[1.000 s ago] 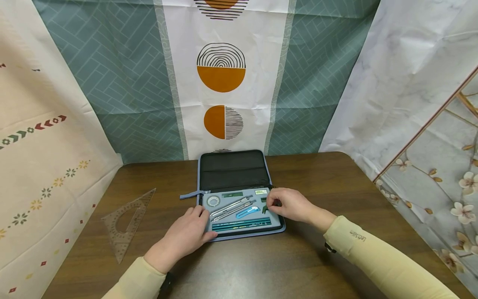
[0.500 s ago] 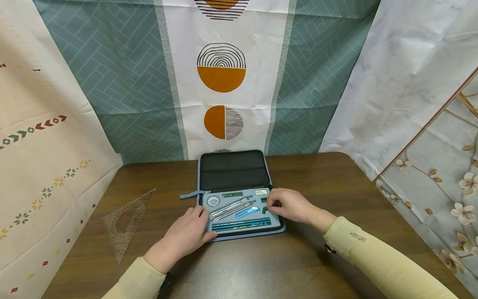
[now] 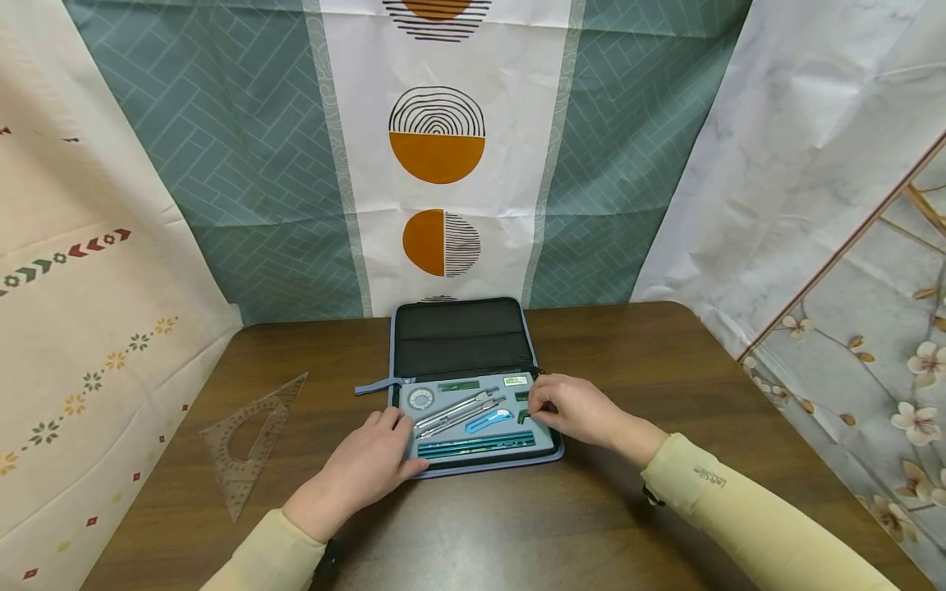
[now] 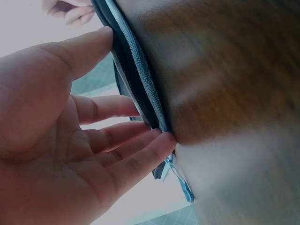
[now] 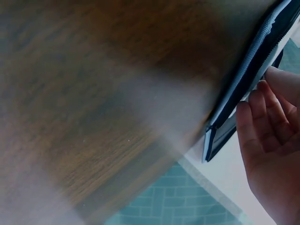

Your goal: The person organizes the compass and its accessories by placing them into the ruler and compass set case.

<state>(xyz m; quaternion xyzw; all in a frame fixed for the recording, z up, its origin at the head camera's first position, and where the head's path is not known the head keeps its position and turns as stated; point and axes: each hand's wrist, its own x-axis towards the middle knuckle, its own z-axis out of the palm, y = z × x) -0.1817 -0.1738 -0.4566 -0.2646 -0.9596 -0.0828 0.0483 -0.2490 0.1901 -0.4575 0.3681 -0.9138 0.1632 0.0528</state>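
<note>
A zippered drawing-set case (image 3: pixel 458 336) lies open on the table, its black lid laid back. Its grey tray (image 3: pixel 448 391) holds metal compasses (image 3: pixel 456 414), teal pencils (image 3: pixel 476 446), a blue cutter knife (image 3: pixel 489 421), a round white dial (image 3: pixel 421 399) and an eraser (image 3: pixel 515 380). My left hand (image 3: pixel 367 461) rests on the case's left side, its fingers extended along the zipper edge in the left wrist view. At the tray's right side, my right hand (image 3: pixel 575 409) has thumb and index together on a small dark green piece (image 3: pixel 522 417), partly hidden by the fingertips.
A clear set square (image 3: pixel 254 439) with a protractor cutout lies on the wooden table (image 3: pixel 473 533) to the left. A blue strap (image 3: pixel 375 386) sticks out from the case's left side. Patterned curtains (image 3: pixel 436 189) hang behind and beside the table.
Both hands stay almost where they were. The right fingertips shift very slightly, and a little more of the small green piece seems to show.
</note>
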